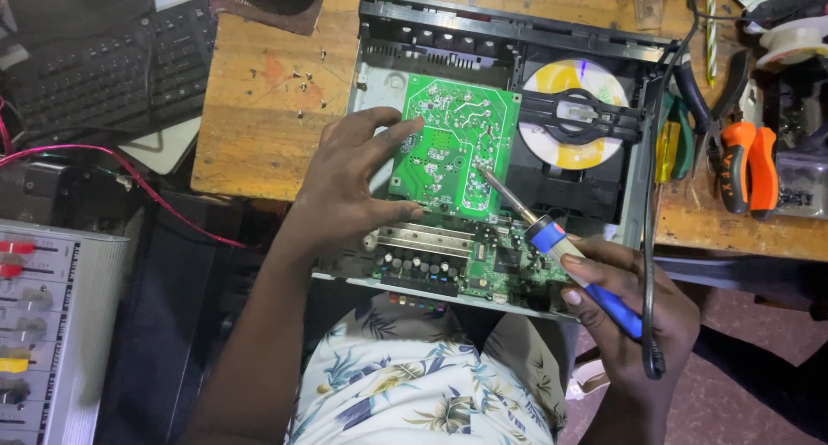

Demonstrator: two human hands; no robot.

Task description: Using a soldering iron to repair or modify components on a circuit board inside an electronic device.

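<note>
**A:** Why is the left hand (349, 182) spread flat like that?

**B:** It isn't gripping anything. The fingers are loose and splayed, with the fingertips (416, 128) pressing the left edge of the green circuit board (455, 147), apparently to pin it so it won't slide under the tool.

**A:** And the right hand (634, 311)?

**B:** It is clenched around the blue handle of the soldering iron (552, 234), pen-style. From that hand the iron runs toward eleven o'clock, the tip landing near the board's lower right part; the solder side faces up, so the joints can be reached.

**A:** Where does the board sit?

**B:** Inside the opened disc player chassis (642, 165), on the wooden bench (259, 109). The disc (573, 109) lies at three o'clock from the board, and the orange-handled pliers (749, 165) lie farther right, well apart.
</note>
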